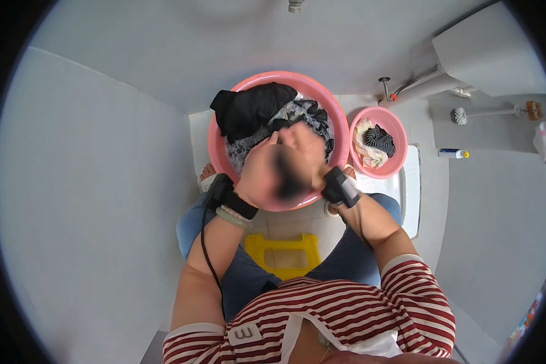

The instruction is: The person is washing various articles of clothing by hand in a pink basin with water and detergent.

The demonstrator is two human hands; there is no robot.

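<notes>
Before me stands a large pink plastic basin [339, 109] holding sudsy water and dark clothes. My left hand [259, 168] and my right hand [307, 145] are close together over its near half, with black fabric [289, 175] between them. A blurred patch covers part of the hands and that fabric, so the left fingers are partly hidden. The right fingers look curled around the cloth. A bigger black garment [255, 109] lies bunched at the basin's far left, draped over the rim. Wet dark clothes [316, 113] float among the suds on the right.
A smaller pink basin [402, 148] with white and striped cloth stands at the right, by a white squat toilet [411, 191]. A yellow plastic stool [282, 273] is between my legs. Farther right are a white bottle [450, 153], a toilet brush [459, 116] and pipes [418, 88].
</notes>
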